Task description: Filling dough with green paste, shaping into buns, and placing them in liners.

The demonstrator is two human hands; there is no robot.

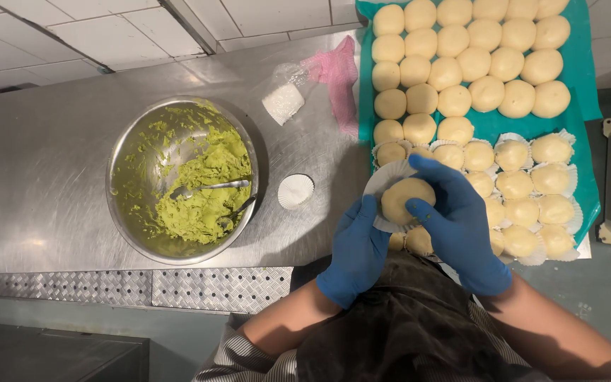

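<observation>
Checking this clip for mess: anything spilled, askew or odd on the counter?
Nothing spilled. Green paste smears the bowl walls inside only. A crumpled pink bag lies loose by the tray; one paper cup sits alone.

Blue gloves are being worn on the left hand (357, 251) and right hand (457, 219), with a pale cream dough ball (406, 199) cupped in a white paper case (382, 185). At nine o'clock, green paste (206, 187) is being shown in a silver bowl (130, 152). At twelve o'clock, a teal tray liner (580, 42) and pink bag (337, 74) are being shown.
</observation>
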